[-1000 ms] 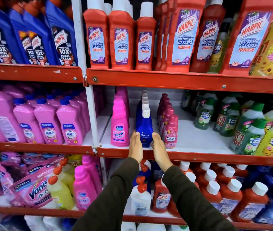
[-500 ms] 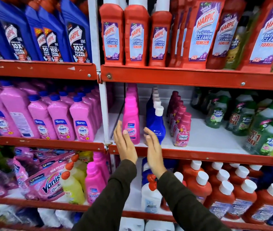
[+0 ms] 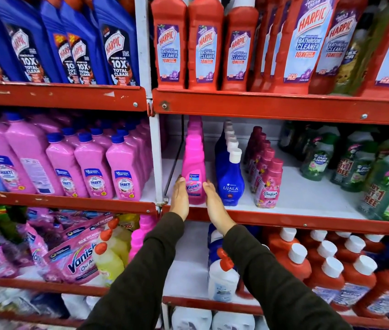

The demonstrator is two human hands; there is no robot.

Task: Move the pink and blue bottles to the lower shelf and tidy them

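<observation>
A row of pink Vanish bottles (image 3: 193, 163) stands at the left end of the middle shelf (image 3: 283, 220), running front to back. Beside it on the right is a row of blue Ujala bottles (image 3: 230, 179) with white caps. My left hand (image 3: 179, 198) lies flat against the left side of the front pink bottle. On its right side, between the pink and blue rows, my right hand (image 3: 214, 206) lies flat too. Neither hand curls its fingers around the bottle. The bottle stands upright on the shelf.
Small pink Comfort bottles (image 3: 268, 186) and green Max Kleen bottles (image 3: 379, 177) fill the middle shelf to the right. The lower shelf (image 3: 188, 265) holds a white bottle (image 3: 223, 279) and orange bottles (image 3: 331, 277). A white upright post (image 3: 156, 151) is just left of my hands.
Both hands left the front blue Ujala bottle, moved left, and now flank the front pink Vanish bottle. The camera has also moved closer and shifted left.
</observation>
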